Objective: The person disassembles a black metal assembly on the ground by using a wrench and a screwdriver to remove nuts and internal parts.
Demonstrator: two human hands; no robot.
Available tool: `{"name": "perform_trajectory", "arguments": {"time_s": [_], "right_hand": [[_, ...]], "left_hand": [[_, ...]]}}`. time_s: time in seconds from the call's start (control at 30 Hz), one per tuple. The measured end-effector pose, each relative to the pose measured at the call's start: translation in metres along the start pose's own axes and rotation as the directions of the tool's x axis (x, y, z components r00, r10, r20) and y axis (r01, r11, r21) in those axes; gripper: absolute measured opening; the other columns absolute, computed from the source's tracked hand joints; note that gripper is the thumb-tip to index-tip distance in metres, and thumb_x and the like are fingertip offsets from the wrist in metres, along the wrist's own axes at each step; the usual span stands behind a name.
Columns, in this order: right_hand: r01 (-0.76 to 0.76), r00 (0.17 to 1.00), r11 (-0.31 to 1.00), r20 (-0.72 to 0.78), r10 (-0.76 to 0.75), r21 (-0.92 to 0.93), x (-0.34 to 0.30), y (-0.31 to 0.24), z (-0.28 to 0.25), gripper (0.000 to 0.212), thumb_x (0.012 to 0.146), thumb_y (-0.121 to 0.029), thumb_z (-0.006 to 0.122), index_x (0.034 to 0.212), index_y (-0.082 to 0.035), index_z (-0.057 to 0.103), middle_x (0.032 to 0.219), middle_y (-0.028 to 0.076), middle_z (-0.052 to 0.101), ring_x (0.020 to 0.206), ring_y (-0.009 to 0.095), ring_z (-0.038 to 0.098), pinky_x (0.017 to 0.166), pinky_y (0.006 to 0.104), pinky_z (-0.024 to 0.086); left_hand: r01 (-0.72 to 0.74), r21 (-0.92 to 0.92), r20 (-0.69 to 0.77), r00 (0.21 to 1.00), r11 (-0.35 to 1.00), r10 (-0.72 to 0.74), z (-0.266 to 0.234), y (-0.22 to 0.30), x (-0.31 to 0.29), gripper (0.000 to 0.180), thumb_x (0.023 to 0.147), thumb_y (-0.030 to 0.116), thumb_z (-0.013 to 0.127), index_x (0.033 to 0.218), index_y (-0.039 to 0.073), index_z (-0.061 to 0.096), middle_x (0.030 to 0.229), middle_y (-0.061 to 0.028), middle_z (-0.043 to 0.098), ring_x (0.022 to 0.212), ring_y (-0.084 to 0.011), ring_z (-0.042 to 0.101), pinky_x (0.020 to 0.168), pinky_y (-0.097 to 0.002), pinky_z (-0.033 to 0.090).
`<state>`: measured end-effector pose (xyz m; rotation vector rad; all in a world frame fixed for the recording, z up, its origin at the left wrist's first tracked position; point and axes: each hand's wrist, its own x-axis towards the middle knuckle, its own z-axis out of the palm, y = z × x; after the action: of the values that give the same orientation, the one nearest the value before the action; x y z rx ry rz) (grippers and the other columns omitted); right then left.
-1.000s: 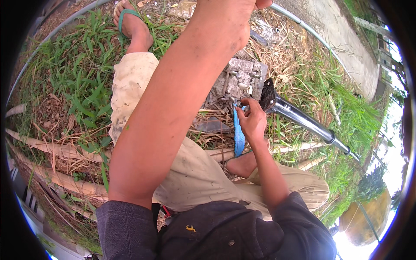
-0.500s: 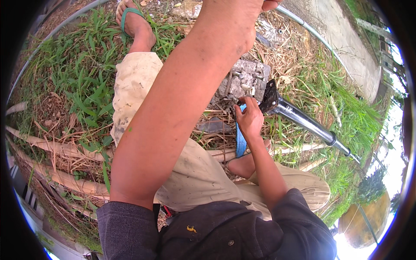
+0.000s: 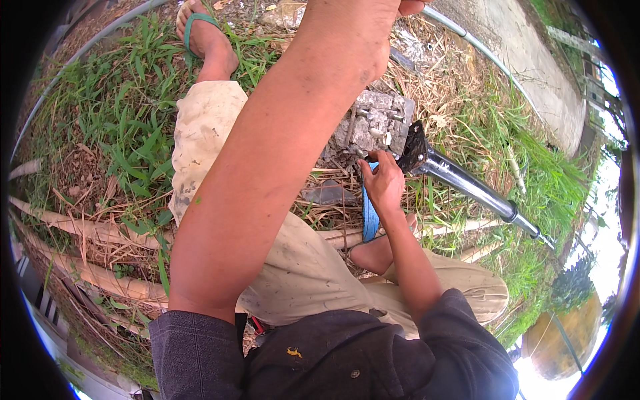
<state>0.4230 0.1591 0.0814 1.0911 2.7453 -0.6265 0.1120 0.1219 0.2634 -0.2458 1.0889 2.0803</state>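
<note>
My right hand point(image 3: 385, 185) is low over the near right corner of a rough concrete block point(image 3: 380, 107), with metal bolts sticking up from it. Thumb and forefinger are bent together by the block's edge; anything between them is too small to make out. Just right of those fingers is the black flanged base point(image 3: 416, 150) of a shiny black metal pole point(image 3: 467, 180) lying tilted away to the right. My left forearm stretches across the view, and my left hand point(image 3: 411, 7) is mostly cut off by the top edge, so its grip is hidden.
A blue flat strip point(image 3: 370, 217) lies beneath my right wrist, beside my right foot. My left foot point(image 3: 212, 43) wears a green-strapped sandal in the grass. Bamboo poles point(image 3: 87, 230) cross the ground nearby. A grey pipe point(image 3: 460, 30) curves along a concrete path point(image 3: 527, 60).
My left forearm has shifted very slightly, showing a bit more of the block. My right hand stays in nearly the same place by the block's corner.
</note>
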Motion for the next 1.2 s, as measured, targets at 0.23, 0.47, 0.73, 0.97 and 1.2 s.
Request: {"name": "perform_trajectory", "arguments": {"time_s": [0.23,0.47,0.73,0.97,1.2], "right_hand": [[-0.059,0.996,0.998,0.057,0.061,-0.038,0.002,-0.001,0.005,0.032,0.094,-0.032,0.073,0.098,-0.001,0.063,0.084,0.021,0.071,0.076,0.044,0.069,0.067,0.0524,0.054],[-0.056,0.989,0.991,0.130,0.071,-0.118,0.004,-0.002,0.001,0.034,0.098,-0.034,0.067,0.092,-0.002,0.057,0.082,0.023,0.070,0.076,0.048,0.068,0.069,0.0553,0.053],[0.038,0.990,0.993,0.142,-0.022,-0.109,0.004,0.001,0.003,0.032,0.098,-0.031,0.066,0.093,0.000,0.058,0.087,0.025,0.070,0.080,0.049,0.067,0.071,0.0567,0.053],[-0.064,0.971,0.978,0.214,0.107,-0.199,0.010,-0.013,-0.006,0.040,0.100,-0.036,0.062,0.085,0.001,0.061,0.079,0.027,0.069,0.078,0.049,0.068,0.072,0.0559,0.054],[-0.293,0.944,0.944,0.113,0.311,-0.152,0.013,0.003,0.020,0.059,0.102,-0.049,0.057,0.076,0.002,0.070,0.077,0.031,0.067,0.073,0.053,0.066,0.071,0.0586,0.052]], "left_hand": [[-0.107,-0.058,0.084,0.990,0.993,0.111,-0.010,-0.014,0.005,0.023,0.100,0.015,0.054,0.108,-0.003,0.065,0.093,-0.0114,0.071,0.080,-0.0180,0.066,0.072,-0.0293,0.054],[-0.070,-0.042,0.078,0.994,0.997,0.073,-0.010,-0.012,0.010,0.022,0.100,0.015,0.053,0.107,-0.003,0.065,0.093,-0.0112,0.071,0.079,-0.0178,0.066,0.071,-0.0288,0.054],[-0.096,-0.051,0.107,0.989,0.994,0.101,-0.011,-0.010,0.000,0.022,0.101,0.014,0.052,0.108,-0.003,0.064,0.093,-0.0112,0.070,0.080,-0.0174,0.066,0.071,-0.0285,0.054],[-0.099,-0.056,0.105,0.989,0.993,0.105,-0.012,-0.010,0.000,0.023,0.100,0.014,0.053,0.107,-0.004,0.064,0.093,-0.0114,0.070,0.080,-0.0181,0.066,0.072,-0.0289,0.054],[-0.008,-0.005,0.003,1.000,1.000,0.008,0.000,-0.004,0.003,0.022,0.100,0.014,0.053,0.107,-0.003,0.065,0.092,-0.0113,0.070,0.080,-0.0183,0.066,0.071,-0.0290,0.054]]}}
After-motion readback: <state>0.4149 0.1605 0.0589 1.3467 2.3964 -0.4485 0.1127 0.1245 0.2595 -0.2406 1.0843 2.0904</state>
